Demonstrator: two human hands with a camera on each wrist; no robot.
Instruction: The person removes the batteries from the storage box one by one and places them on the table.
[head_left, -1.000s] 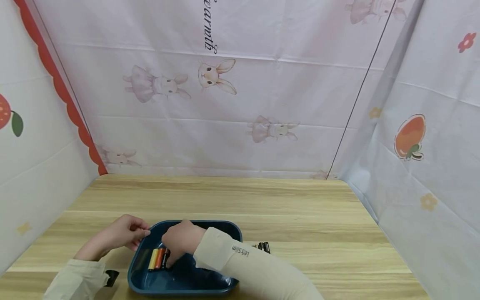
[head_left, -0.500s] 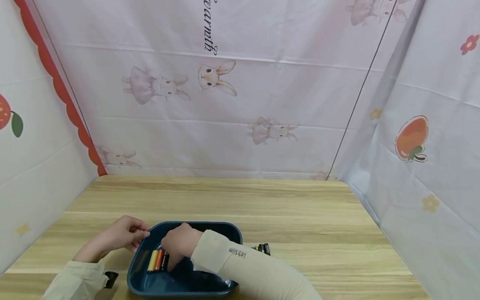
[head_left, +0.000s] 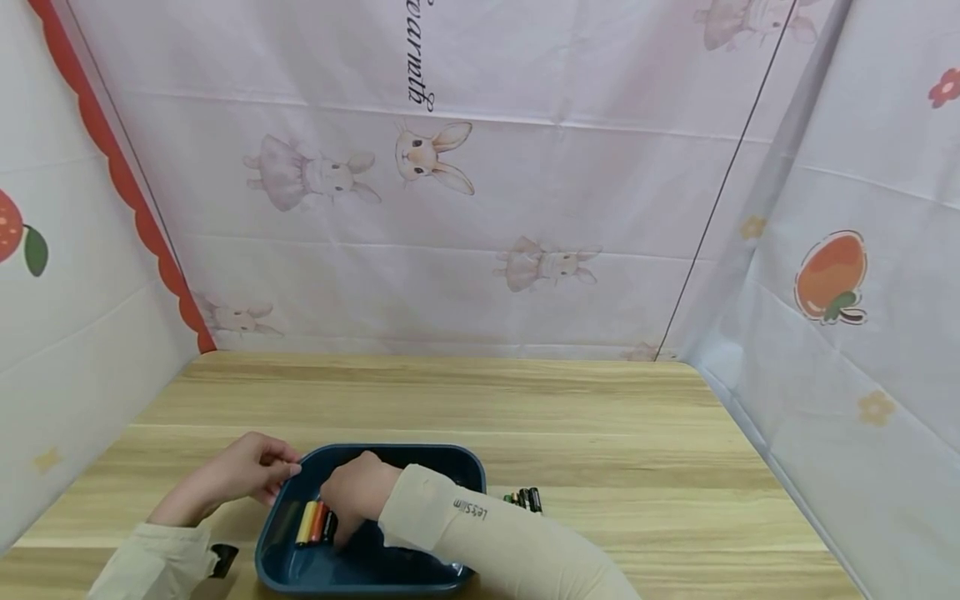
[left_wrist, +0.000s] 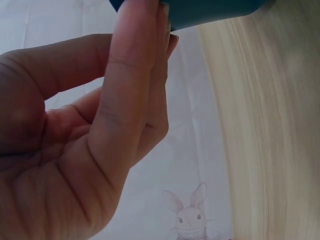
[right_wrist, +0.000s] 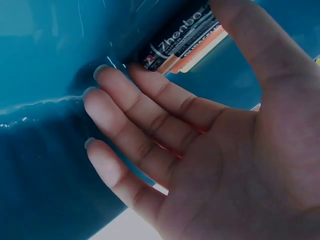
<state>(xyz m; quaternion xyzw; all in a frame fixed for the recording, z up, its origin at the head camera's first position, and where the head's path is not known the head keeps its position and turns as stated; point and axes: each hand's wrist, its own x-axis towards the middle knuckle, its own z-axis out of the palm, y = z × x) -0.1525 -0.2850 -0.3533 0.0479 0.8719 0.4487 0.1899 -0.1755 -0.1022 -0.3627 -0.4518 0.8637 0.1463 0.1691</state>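
- Pale wood-grain table [head_left: 600, 433]; creased, rabbit-print fabric [head_left: 465, 217] behind;
- black battery [head_left: 329, 527] inside the tray [head_left: 367, 588], beside the orange battery [head_left: 317, 522] and yellow battery [head_left: 306, 523]; long axes run near-to-far;
- tray glossy blue, round-cornered; batteries smooth cylinders;
- right hand [head_left: 358, 492] pinches the black battery's ends; left hand [head_left: 251, 471] pinches the tray's rim

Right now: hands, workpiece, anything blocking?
Left hand at rim of blue tray. Right hand pinches black cylinder inside it. Yellow cylinder and orange cylinder alongside. Right sleeve hides part of tray, head view.
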